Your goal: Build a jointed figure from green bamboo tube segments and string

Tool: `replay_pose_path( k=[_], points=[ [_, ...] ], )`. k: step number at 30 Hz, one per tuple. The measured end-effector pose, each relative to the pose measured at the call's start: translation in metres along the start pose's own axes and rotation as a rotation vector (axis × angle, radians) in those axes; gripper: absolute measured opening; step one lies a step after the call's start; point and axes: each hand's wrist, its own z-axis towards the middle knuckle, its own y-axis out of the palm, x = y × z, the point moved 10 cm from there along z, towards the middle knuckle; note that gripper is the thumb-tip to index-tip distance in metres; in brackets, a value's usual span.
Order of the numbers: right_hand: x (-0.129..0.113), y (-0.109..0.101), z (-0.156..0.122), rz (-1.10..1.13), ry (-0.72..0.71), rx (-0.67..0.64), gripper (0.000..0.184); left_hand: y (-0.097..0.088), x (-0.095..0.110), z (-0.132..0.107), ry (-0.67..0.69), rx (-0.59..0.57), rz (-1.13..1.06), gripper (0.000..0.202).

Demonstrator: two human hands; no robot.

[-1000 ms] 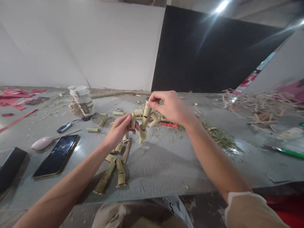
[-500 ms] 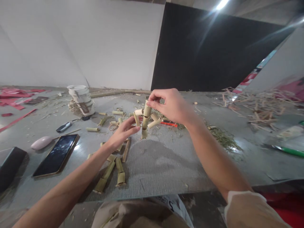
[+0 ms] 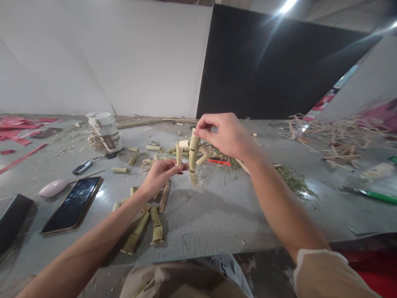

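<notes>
A jointed figure of bamboo tube pieces (image 3: pixel 192 158) hangs upright above the table. My right hand (image 3: pixel 221 132) pinches its top piece between thumb and fingers. My left hand (image 3: pixel 164 174) is closed at the lower end of the figure's left arm piece (image 3: pixel 179 154), thumb and fingertips pressed together there. The other arm of the figure (image 3: pixel 204 158) slants down on the right side. A second jointed bamboo piece, with two leg-like parts (image 3: pixel 157 229), lies on the table below my left forearm, which covers some of it.
On the left are a phone (image 3: pixel 72 205), a pink mouse-shaped object (image 3: pixel 53 188) and a white bucket (image 3: pixel 105 131). Loose bamboo tubes (image 3: pixel 120 170) and a red-orange tool (image 3: pixel 219 162) lie behind the hands. Thin sticks (image 3: pixel 347 145) and a green-handled tool (image 3: pixel 380 196) are at right.
The bamboo figure has shifted slightly right and turned a little. My left fingers have moved from behind its arm piece to a pinch at that piece's lower end.
</notes>
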Motion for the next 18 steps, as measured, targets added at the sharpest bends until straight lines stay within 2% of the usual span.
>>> replay_pose_path(
  k=[8,18],
  points=[
    [0.002,-0.005,0.0,0.006,-0.007,0.013,0.022,-0.014,-0.008,0.003,-0.045,0.058,0.07,0.019],
    [0.004,-0.005,0.0,-0.008,-0.002,0.016,0.022,-0.014,-0.007,0.0,-0.139,0.038,0.164,0.031]
  ],
)
